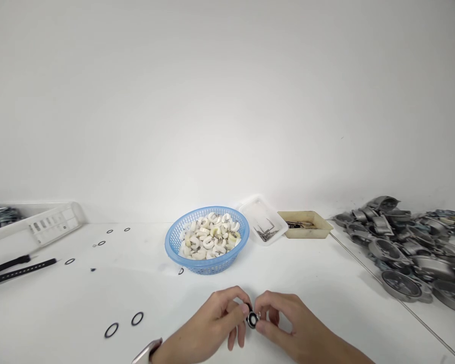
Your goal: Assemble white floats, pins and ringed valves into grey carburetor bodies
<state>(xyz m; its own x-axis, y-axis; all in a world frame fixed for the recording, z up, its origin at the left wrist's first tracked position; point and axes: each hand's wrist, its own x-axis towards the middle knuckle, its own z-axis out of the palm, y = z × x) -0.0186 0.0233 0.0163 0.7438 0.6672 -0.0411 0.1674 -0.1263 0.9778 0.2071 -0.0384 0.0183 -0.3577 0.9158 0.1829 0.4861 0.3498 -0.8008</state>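
My left hand (216, 318) and my right hand (284, 318) meet low in the middle of the view, just above the white table (326, 273). Between their fingertips they pinch one small round part (253, 318) with a black ring around a pale centre. A wristband shows on my left wrist (147, 351). Directly behind the hands stands a blue plastic basket (174, 247) filled with several white curved pieces.
Black O-rings (137, 318) lie scattered on the table to the left. Behind the basket are a clear tray of metal springs (265, 225) and a beige tray (307, 225). Grey cast metal housings (405, 247) pile up at right. A white tray (41, 222) and black tools (18, 270) sit far left.
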